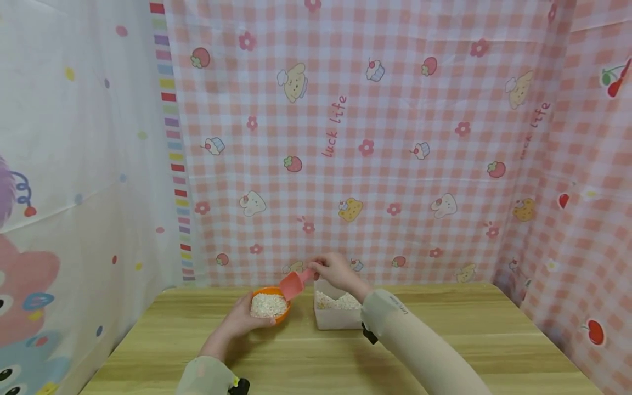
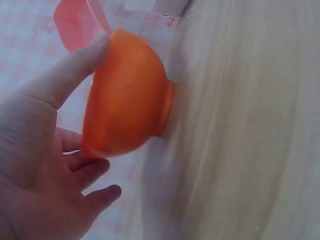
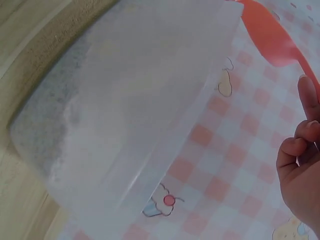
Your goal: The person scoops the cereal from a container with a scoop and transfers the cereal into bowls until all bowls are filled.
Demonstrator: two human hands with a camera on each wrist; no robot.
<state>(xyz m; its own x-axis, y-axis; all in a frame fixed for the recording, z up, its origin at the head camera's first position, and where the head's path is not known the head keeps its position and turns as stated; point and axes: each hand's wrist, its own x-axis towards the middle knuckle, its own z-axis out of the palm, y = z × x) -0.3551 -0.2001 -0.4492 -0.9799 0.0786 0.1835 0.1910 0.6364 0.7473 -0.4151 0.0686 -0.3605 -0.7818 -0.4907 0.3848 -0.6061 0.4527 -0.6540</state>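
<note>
My left hand [image 1: 240,319] grips an orange bowl [image 2: 127,97] at its side, the thumb at the rim and the fingers around the other side. Small pale grains [image 1: 268,305] fill much of the bowl; whether its base touches the table I cannot tell. Over the bowl's right edge tilts a pink scoop [image 1: 292,285], its mouth low towards the grains. My right hand [image 1: 340,273] pinches the scoop's handle between thumb and fingers. Below that hand stands a whitish tub [image 1: 338,320] with more pale grains, partly covered by the hand and forearm.
A wood-grain table [image 1: 306,365] carries the bowl and tub, with bare wood to both sides and in front. Pink checked cloth [image 1: 365,175] hangs behind and to the right, and a white patterned cloth [image 1: 118,230] on the left.
</note>
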